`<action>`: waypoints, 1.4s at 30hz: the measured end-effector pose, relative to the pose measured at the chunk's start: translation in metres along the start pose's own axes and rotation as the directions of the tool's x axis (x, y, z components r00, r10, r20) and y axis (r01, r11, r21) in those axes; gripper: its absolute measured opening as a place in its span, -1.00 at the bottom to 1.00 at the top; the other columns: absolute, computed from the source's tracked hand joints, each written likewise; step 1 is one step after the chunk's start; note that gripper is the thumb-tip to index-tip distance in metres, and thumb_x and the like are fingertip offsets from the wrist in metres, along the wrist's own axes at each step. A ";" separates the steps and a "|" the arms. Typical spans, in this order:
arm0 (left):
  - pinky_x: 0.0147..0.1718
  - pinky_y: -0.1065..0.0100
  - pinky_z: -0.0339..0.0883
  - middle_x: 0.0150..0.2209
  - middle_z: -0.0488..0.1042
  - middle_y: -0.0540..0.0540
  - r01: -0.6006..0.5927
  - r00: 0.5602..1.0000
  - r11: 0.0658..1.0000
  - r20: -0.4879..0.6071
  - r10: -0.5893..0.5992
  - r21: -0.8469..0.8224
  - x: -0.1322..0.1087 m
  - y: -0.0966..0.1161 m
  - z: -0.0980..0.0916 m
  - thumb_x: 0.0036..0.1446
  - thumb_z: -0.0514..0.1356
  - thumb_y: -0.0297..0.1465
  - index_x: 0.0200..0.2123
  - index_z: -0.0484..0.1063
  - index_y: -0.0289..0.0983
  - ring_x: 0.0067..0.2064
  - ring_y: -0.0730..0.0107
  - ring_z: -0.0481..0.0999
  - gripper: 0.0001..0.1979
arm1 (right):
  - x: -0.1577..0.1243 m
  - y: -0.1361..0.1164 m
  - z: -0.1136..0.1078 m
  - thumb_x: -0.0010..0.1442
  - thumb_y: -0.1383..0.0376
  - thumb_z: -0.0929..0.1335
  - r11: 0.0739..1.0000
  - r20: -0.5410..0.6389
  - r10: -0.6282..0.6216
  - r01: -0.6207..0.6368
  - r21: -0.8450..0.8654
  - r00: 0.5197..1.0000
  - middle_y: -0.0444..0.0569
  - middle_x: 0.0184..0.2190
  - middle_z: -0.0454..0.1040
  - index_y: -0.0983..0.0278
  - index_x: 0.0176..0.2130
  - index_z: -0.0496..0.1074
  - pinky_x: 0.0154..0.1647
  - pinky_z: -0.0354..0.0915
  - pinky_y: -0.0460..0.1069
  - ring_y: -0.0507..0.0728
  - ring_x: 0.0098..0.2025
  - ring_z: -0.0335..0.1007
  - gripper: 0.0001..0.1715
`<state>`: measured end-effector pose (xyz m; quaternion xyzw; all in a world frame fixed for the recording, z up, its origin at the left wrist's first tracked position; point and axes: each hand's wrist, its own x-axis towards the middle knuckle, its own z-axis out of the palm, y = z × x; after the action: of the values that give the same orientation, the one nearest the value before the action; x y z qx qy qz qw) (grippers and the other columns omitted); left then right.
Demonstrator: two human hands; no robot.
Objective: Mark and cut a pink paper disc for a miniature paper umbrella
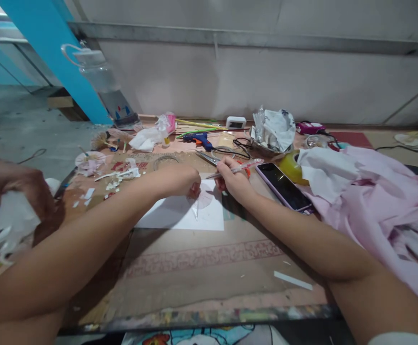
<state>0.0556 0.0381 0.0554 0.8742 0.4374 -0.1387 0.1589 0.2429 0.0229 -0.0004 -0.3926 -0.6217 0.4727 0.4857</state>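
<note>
In the head view my right hand (232, 179) is closed around a clear pen (254, 163), its tip pointing left over the white paper sheet (209, 221). My left hand (185, 181) is closed in a pinch above the same sheet, and what its fingertips grip is hidden. Just below those fingertips a thin pale pink round piece (205, 199) lies on the paper. Behind my right hand are scissors (209, 158), partly covered by the fingers. A phone (284, 186) in a purple case lies right of that hand.
Another person's hand (25, 187) holds a white plastic bag (9, 225) at the left. Pink cloth (377, 206) is heaped at the right. Along the back are a blue glue gun (199, 140), a water bottle (110, 91) and yellow tape (293, 167). Paper scraps (117, 179) lie left.
</note>
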 end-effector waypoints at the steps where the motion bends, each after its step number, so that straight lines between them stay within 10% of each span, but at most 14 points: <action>1: -0.32 0.37 0.26 -0.27 0.68 -0.02 0.013 1.000 1.000 0.005 -0.013 0.004 0.002 -0.001 0.001 -0.02 0.34 -0.45 -0.34 0.67 -0.14 -0.32 0.33 0.56 -0.85 | 0.002 -0.007 -0.003 0.34 0.03 0.27 1.000 0.024 -0.016 0.016 -0.024 1.000 -0.32 -0.74 0.28 0.17 -0.42 0.18 -0.62 0.09 -0.13 -0.03 -0.70 0.15 -0.62; 8: -0.40 0.39 0.24 -0.37 0.66 0.06 0.001 0.995 1.000 0.100 0.000 -0.015 0.016 -0.010 0.001 -0.08 0.35 -0.41 -0.37 0.65 -0.09 -0.36 0.36 0.53 -0.86 | 0.010 -0.075 -0.037 0.37 0.16 0.34 0.787 0.430 -0.076 0.319 -0.528 0.900 -0.08 -0.28 0.61 0.21 -0.11 0.49 -0.26 0.27 -0.03 0.10 -0.28 0.50 -0.79; 11: -0.38 0.36 0.26 -0.36 0.64 0.04 -0.012 0.995 1.000 0.095 0.014 -0.026 0.017 -0.014 0.001 -0.07 0.36 -0.33 -0.33 0.65 -0.08 -0.35 0.32 0.54 -0.84 | -0.012 -0.077 -0.035 0.37 0.24 0.35 0.636 0.550 0.119 0.362 -0.682 0.827 -0.09 -0.39 0.55 0.22 -0.23 0.49 -0.34 0.18 -0.04 0.11 -0.35 0.43 -0.85; 14: -0.23 0.30 0.34 -0.15 0.62 -0.06 0.001 1.000 1.000 0.025 -0.001 -0.010 0.013 -0.018 0.002 -0.09 0.39 -0.26 -0.20 0.63 -0.11 -0.19 0.19 0.56 -0.69 | -0.047 -0.059 -0.026 0.19 0.24 0.53 0.508 0.489 0.148 0.358 -0.784 0.860 0.08 -0.18 0.56 0.27 -0.14 0.45 -0.28 0.25 0.01 0.21 -0.20 0.45 -0.70; 21: 0.01 0.19 0.34 0.15 0.41 -0.29 0.121 0.983 0.993 -0.141 -0.117 0.018 -0.004 -0.019 0.011 -0.02 0.40 -0.05 0.08 0.44 -0.22 0.10 -0.03 0.47 -0.36 | -0.078 -0.022 -0.022 0.11 0.04 0.57 0.663 0.546 0.071 0.370 -0.651 0.835 0.33 0.37 0.26 0.29 -0.01 0.41 0.30 0.22 0.34 0.42 0.37 0.20 -0.40; 29: -0.13 0.27 0.37 0.11 0.45 -0.23 0.125 0.986 0.992 -0.108 -0.128 -0.035 0.006 0.002 0.004 0.01 0.39 -0.08 0.09 0.44 -0.21 -0.02 0.07 0.53 -0.39 | -0.066 -0.019 -0.040 0.16 0.03 0.54 0.678 0.534 0.132 0.317 -0.663 0.835 0.22 0.09 0.51 0.29 0.35 0.22 0.14 0.36 0.25 0.35 0.16 0.42 -0.05; 42: -0.10 0.23 0.34 0.08 0.48 -0.18 -0.006 0.998 0.999 -0.056 0.008 0.035 -0.006 -0.046 0.003 -0.10 0.41 -0.28 0.11 0.46 -0.12 0.01 0.05 0.50 -0.37 | -0.064 -0.028 0.004 0.30 0.26 0.46 0.542 0.596 0.025 0.490 -0.683 0.803 0.15 -0.04 0.48 0.30 0.11 0.43 -0.09 0.26 0.07 0.25 -0.06 0.34 -0.58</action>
<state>0.0149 0.0586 0.0473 0.8819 0.4361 -0.1212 0.1317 0.2518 -0.0453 0.0116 -0.3291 -0.9250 0.1509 0.1155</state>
